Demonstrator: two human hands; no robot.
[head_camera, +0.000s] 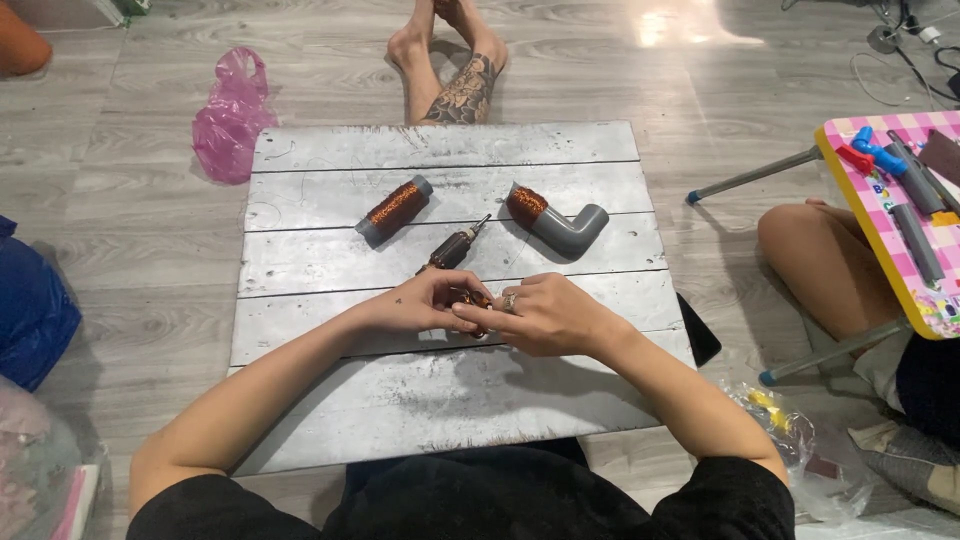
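— What do the two hands hold above the grey plank table (330, 400)?

— The left hand (415, 303) and the right hand (540, 315) meet at the middle of the table, fingers closed together around a small copper-wound piece (470, 298), mostly hidden between them. A ring shows on the right hand.

— And beyond them?

— Just past the hands lies a brown wound spindle with a metal tip (453, 247). Farther back, a straight grey tube wrapped in copper wire (394, 210) rests to the left, a grey elbow pipe with a copper-wound end (556, 221) to the right, well apart.

— Around the table?

— A pink plastic bag (233, 115) on the floor, another person's crossed feet (448, 45), and a pink checked folding table (900, 215) at right.
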